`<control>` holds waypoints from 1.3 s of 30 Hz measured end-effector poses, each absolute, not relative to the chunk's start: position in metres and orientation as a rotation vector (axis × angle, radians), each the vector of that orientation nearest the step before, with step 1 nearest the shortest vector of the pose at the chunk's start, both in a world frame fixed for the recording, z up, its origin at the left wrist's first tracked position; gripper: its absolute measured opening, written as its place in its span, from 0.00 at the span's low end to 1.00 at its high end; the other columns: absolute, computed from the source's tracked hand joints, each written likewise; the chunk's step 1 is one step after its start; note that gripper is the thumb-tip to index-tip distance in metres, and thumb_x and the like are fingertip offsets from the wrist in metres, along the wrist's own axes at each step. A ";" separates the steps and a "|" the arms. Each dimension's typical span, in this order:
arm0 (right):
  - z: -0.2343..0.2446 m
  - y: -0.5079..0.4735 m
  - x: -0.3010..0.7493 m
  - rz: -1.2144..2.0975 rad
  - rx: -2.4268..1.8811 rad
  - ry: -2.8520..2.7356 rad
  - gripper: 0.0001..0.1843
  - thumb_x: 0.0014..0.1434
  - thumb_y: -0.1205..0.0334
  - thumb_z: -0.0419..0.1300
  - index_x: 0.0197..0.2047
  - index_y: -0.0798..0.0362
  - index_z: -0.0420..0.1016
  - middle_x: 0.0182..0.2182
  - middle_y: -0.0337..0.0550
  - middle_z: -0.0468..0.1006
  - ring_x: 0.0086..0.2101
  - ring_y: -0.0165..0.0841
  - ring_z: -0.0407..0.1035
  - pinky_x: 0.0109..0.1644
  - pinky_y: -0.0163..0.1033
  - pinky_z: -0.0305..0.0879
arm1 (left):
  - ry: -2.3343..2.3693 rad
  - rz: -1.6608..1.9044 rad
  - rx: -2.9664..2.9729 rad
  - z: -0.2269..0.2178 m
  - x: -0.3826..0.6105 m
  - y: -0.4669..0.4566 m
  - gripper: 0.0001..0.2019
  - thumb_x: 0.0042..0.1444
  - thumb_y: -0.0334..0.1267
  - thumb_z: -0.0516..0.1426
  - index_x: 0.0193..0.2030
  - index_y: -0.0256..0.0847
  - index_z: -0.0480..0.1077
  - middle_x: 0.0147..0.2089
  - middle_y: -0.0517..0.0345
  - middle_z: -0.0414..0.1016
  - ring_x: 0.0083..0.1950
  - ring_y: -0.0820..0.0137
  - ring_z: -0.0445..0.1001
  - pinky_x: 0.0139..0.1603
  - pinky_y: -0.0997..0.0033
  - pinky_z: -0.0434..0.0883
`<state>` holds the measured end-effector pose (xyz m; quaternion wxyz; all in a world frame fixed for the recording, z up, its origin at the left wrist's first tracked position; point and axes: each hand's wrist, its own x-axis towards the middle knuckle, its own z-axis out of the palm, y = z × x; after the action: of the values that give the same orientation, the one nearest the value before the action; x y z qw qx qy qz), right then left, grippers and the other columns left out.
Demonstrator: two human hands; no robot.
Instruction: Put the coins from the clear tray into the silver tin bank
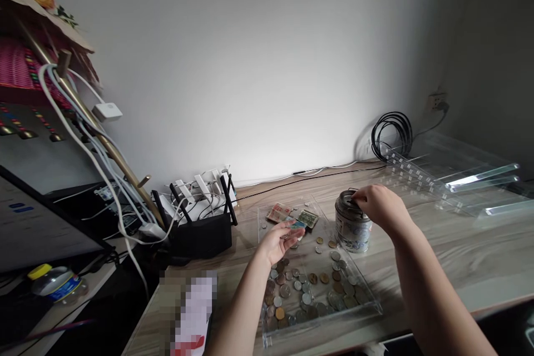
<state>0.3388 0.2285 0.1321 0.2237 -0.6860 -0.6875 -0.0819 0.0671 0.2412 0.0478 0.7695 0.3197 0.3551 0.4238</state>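
Your left forearm (244, 303) lay nearest, leading far to your left grip (275, 243), palm up, fingers loosely spread over the clear tray (325, 320), with coins (279, 312) near and banknotes (308, 218) far. Just right of the tray, the tin (352, 229) stood on the bench (479, 250), long axis upright. Your right grip (382, 204) was nearer it, fingertips bunched down at its top from the right; whether they pinched anything, you couldn't tell.
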 end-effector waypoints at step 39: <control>0.124 0.238 0.344 -0.112 -1.835 -1.847 0.09 0.44 0.61 0.54 0.26 0.48 0.76 0.23 0.40 0.75 0.26 0.32 0.66 0.28 0.33 0.56 | 0.893 1.185 0.396 0.039 0.061 0.258 0.08 0.51 0.32 0.47 0.31 0.31 0.65 0.24 0.51 0.70 0.22 0.76 0.69 0.22 0.78 0.67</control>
<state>0.3445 0.2379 0.1237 0.2645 -0.6790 -0.6836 -0.0414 0.0606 0.2577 0.0393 0.7194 0.1790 0.4037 0.5362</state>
